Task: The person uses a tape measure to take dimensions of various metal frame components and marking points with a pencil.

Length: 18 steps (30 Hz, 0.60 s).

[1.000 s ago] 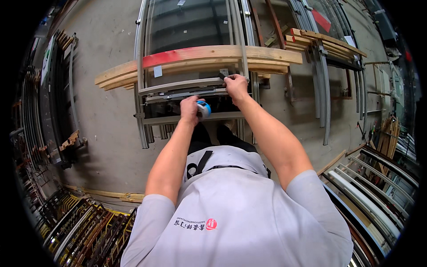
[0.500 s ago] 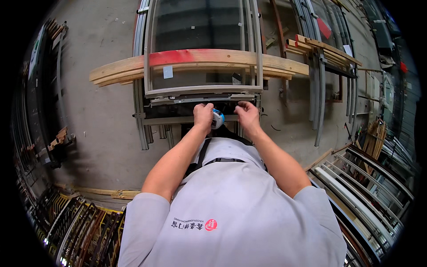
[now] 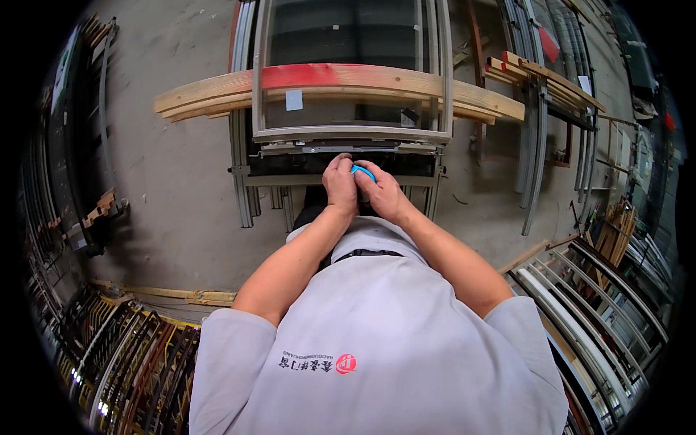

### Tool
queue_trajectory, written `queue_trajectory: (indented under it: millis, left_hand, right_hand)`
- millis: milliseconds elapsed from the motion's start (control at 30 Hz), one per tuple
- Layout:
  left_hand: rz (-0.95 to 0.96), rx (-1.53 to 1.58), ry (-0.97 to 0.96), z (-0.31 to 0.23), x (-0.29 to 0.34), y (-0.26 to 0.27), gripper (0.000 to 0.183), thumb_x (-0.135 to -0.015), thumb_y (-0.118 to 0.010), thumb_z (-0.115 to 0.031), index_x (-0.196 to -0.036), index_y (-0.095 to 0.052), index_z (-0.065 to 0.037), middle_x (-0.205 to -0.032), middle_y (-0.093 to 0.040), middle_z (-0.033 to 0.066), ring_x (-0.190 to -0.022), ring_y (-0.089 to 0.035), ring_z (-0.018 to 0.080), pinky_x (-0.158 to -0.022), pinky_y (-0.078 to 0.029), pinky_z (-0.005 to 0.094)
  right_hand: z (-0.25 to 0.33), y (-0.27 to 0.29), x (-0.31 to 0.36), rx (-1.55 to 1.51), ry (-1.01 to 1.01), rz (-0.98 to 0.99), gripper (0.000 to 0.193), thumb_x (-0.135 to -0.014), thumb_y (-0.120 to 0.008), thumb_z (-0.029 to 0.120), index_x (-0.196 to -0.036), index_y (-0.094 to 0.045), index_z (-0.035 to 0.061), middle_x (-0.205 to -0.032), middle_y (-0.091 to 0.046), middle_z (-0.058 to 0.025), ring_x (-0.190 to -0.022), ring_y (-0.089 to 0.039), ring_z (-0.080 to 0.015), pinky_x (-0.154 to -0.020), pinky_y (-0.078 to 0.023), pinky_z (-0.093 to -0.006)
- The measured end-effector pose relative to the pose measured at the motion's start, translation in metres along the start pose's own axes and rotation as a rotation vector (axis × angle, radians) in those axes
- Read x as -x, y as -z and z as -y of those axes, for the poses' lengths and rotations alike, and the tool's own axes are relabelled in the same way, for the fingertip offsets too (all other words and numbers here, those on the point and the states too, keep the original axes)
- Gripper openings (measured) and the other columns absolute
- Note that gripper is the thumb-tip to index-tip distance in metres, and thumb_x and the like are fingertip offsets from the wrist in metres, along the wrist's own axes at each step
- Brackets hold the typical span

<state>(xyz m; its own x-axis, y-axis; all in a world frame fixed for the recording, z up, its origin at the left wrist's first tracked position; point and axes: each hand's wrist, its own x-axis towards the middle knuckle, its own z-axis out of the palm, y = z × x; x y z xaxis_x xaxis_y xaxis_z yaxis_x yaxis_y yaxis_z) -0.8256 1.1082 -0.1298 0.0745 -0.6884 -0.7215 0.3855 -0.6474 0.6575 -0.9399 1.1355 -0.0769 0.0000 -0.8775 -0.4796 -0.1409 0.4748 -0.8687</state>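
Both hands meet in front of my waist, close to the near edge of a glazed window frame (image 3: 348, 133). Between them is a tape measure (image 3: 364, 172), of which mainly the blue part of its case shows. My left hand (image 3: 340, 183) is closed at its left side. Fingers of my right hand (image 3: 384, 194) are wrapped over its right side. Most of the case is hidden by the fingers, and I see no blade drawn out. Just beyond the fingertips, a metal hardware strip (image 3: 319, 150) runs along the frame's near side.
Wooden beams (image 3: 478, 98), one partly painted red, lie crosswise under the glass on grey metal rails (image 3: 241, 159). More beams (image 3: 554, 76) rest on a stand at right. Racks of dark profiles (image 3: 138, 362) stand lower left, pale profiles (image 3: 580, 348) lower right.
My right hand has moved left and closed around the tape measure, beside my left hand. The window frame and beams now appear farther right and slightly higher in view.
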Motion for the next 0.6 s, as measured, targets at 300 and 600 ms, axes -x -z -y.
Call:
queue_trajectory:
  millis: [300, 600]
  left_hand:
    - [0.403, -0.588, 0.0, -0.071, 0.014, 0.042, 0.02, -0.09, -0.071, -0.017, -0.094, -0.075, 0.002, -0.076, -0.066, -0.0018, -0.067, -0.054, 0.0045, -0.061, -0.043, 0.0227]
    - [0.17, -0.47, -0.203, -0.144, -0.061, 0.159, 0.023, -0.09, -0.07, -0.014, -0.106, -0.072, 0.003, -0.081, -0.066, 0.0008, -0.071, -0.058, 0.0084, -0.068, -0.047, 0.0232]
  right_hand:
    - [0.039, 0.013, -0.012, 0.384, -0.074, 0.192, 0.038, -0.087, -0.062, 0.031, -0.115, -0.065, 0.0046, -0.095, -0.069, -0.0158, -0.087, -0.065, -0.0273, -0.079, -0.052, -0.0365]
    - [0.06, 0.113, -0.033, 1.092, -0.355, -0.031, 0.056, -0.087, -0.062, 0.062, -0.113, -0.075, 0.0144, -0.115, -0.072, -0.0132, -0.107, -0.068, -0.033, -0.091, -0.054, -0.0435]
